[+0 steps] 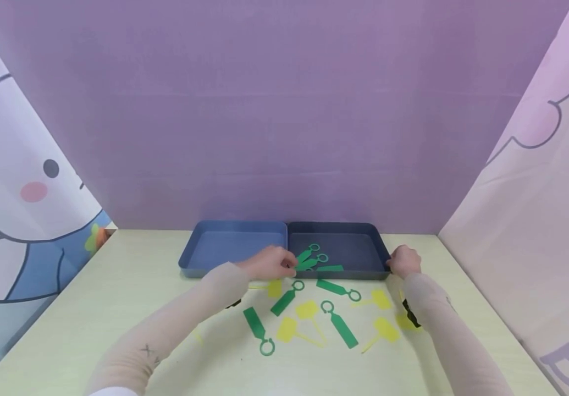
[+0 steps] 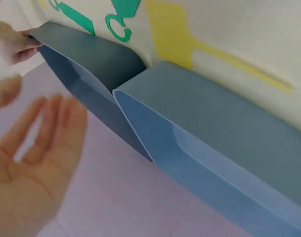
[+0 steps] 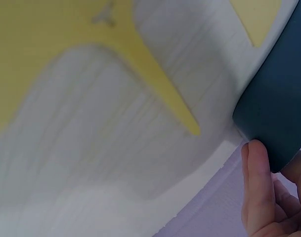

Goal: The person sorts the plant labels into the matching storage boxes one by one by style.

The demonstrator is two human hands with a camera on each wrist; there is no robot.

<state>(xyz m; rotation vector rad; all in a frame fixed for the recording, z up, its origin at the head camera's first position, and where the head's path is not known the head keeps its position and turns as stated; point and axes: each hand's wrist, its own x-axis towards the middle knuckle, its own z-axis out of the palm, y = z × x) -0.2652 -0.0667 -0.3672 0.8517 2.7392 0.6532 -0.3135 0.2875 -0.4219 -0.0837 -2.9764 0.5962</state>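
My right hand [image 1: 405, 260] grips the right front corner of the dark navy tray [image 1: 338, 226]. In the right wrist view its fingers [image 3: 259, 182] lie on the tray's outer side, with the thumb at the rim. Over the join between the dark tray and the blue tray [image 1: 237, 272], my left hand [image 1: 270, 262] hovers with nothing in it. Its fingers [image 2: 66, 128] are spread and loosely bent in the left wrist view. Several green ring-ended tags [image 1: 310, 264] lie inside the dark tray, at its left front, partly hidden by that hand.
Across the table in front of the trays lie several green tags [image 1: 344, 330] and several yellow tags [image 1: 288, 329] with thin tails. The left forearm partly covers a yellow tag. A purple backdrop [image 1: 284, 121] stands right behind both trays, and printed cloths [image 1: 556, 220] flank the table.
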